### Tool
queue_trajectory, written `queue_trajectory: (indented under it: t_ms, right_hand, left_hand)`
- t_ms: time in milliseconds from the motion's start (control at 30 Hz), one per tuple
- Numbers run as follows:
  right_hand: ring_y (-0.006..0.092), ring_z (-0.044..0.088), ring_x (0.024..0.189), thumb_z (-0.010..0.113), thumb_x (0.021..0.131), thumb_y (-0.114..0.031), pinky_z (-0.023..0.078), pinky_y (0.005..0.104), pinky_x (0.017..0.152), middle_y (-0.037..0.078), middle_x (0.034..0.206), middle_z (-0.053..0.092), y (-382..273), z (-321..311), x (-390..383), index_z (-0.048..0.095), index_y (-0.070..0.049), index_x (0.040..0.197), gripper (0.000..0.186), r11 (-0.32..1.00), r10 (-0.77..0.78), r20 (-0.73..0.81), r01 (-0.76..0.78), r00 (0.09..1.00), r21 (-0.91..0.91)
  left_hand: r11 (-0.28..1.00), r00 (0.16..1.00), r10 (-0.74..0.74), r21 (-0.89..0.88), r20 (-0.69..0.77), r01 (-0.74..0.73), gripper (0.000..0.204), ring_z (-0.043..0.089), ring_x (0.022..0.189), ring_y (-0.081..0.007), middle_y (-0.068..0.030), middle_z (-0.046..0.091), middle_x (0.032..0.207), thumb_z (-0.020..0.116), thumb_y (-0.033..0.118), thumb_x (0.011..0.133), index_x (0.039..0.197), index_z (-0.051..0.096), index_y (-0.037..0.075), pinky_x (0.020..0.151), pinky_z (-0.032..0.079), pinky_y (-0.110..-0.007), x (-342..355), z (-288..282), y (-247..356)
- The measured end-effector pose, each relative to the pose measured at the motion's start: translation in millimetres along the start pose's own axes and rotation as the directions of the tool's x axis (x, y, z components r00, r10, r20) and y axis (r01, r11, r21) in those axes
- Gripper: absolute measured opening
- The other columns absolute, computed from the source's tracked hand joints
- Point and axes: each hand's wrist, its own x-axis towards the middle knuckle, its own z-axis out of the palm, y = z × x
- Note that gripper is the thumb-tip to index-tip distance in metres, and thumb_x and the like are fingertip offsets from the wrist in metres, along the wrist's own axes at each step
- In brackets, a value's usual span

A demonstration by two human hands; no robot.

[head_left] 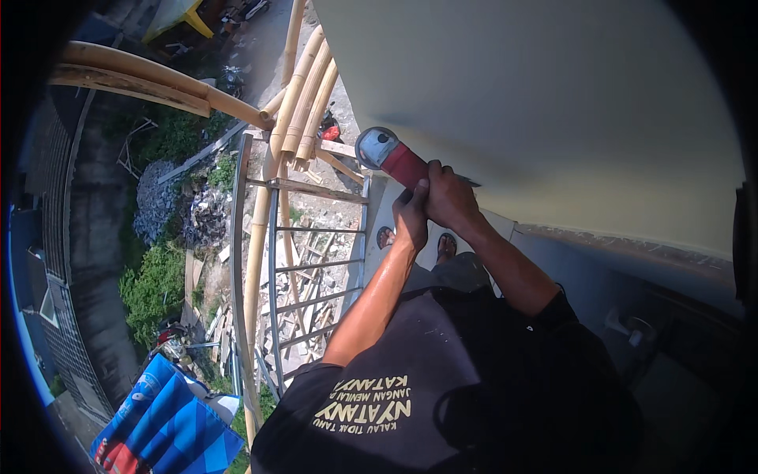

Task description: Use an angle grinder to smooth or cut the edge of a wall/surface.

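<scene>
An angle grinder (403, 165) with a red body and a silver head is held in front of me, close to the pale wall (545, 87). Its round disc end points to the upper left, near the wall's left edge. My right hand (452, 199) wraps round the rear of the red body. Against its lower left side my left hand (411, 217) is closed on the same tool, its fingers partly hidden. Whether the disc touches the wall, I cannot tell.
Bamboo poles (262, 229) and a metal scaffold frame (278, 292) stand on my left. Far below lie rubble (158, 197) and broken boards. My sandalled feet (447, 246) are on a pale ledge (496, 227). A blue cloth (170, 419) hangs at lower left.
</scene>
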Motion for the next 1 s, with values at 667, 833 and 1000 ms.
queue_trajectory:
  t_ms: [667, 833, 1000]
  right_hand:
    - [0.0472, 0.067, 0.084, 0.066, 0.085, -0.023, 0.055, 0.0541, 0.073, 0.028, 0.094, 0.061, -4.0, -7.1, 5.0, 0.047, 0.004, 0.105, 0.038, 0.999, 0.032, 0.032, -0.032, 0.999, 0.012]
    - [0.047, 0.067, 0.081, 0.067, 0.085, -0.022, 0.055, 0.0538, 0.069, 0.027, 0.092, 0.061, 0.6, -3.4, 5.6, 0.047, 0.003, 0.103, 0.037, 1.0, 0.005, 0.002, -0.006, 1.0, 0.014]
    - [0.0469, 0.067, 0.08, 0.067, 0.085, -0.022, 0.055, 0.0535, 0.068, 0.027, 0.092, 0.061, 0.7, -2.5, 6.0, 0.047, 0.003, 0.104, 0.037, 1.0, 0.012, -0.006, -0.012, 1.0, 0.028]
  left_hand:
    - [0.999, 0.999, 0.01, 0.042, 0.036, -0.012, 0.051, 0.061, 0.101, -0.0195, -0.0155, 0.065, 0.113, 0.06, 0.031, 0.1, 0.123, 0.056, -0.014, 0.09, 0.047, -0.031, 1.4, 3.7, 9.6]
    - [0.996, 0.999, 0.01, 0.084, 0.032, -0.012, 0.051, 0.061, 0.101, -0.0191, -0.0153, 0.065, 0.113, 0.06, 0.032, 0.1, 0.123, 0.057, -0.014, 0.09, 0.047, -0.031, 1.2, 6.6, 12.2]
    - [0.997, 1.0, 0.005, 0.08, 0.028, -0.007, 0.051, 0.061, 0.101, -0.0188, -0.0151, 0.065, 0.112, 0.059, 0.032, 0.1, 0.123, 0.057, -0.013, 0.09, 0.047, -0.031, 0.9, 6.4, 13.5]
